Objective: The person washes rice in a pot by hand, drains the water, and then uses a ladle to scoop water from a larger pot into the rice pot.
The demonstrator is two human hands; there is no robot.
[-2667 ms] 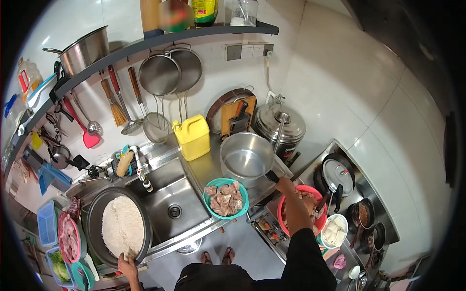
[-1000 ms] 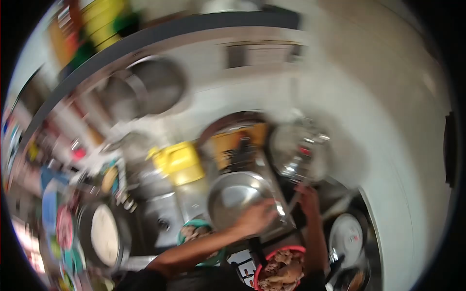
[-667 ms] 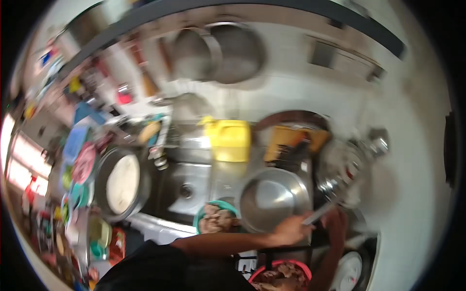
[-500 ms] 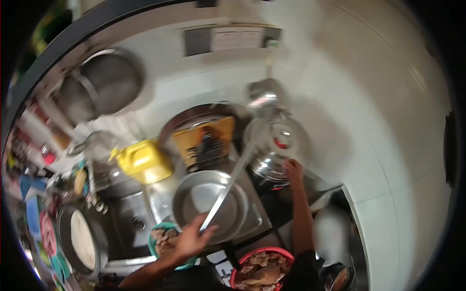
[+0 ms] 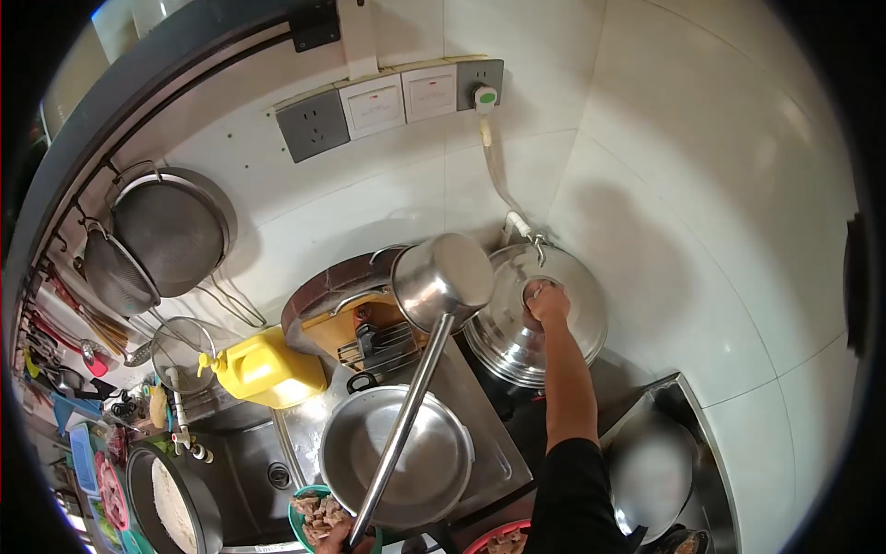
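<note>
Right hand (image 5: 551, 303) clamped on lid (image 5: 503, 309), left hand (image 5: 340, 535) apparently gripping ladle (image 5: 406, 420) — cut off below

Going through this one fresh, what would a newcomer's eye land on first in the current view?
Most likely the long-handled metal ladle, its cup raised near the centre and its handle slanting across the open pot to the left hand at the bottom edge. Next, the right hand on top of the shiny round lid, right of the cup. The bright yellow jug stands out too, up and left of the pot.
</note>
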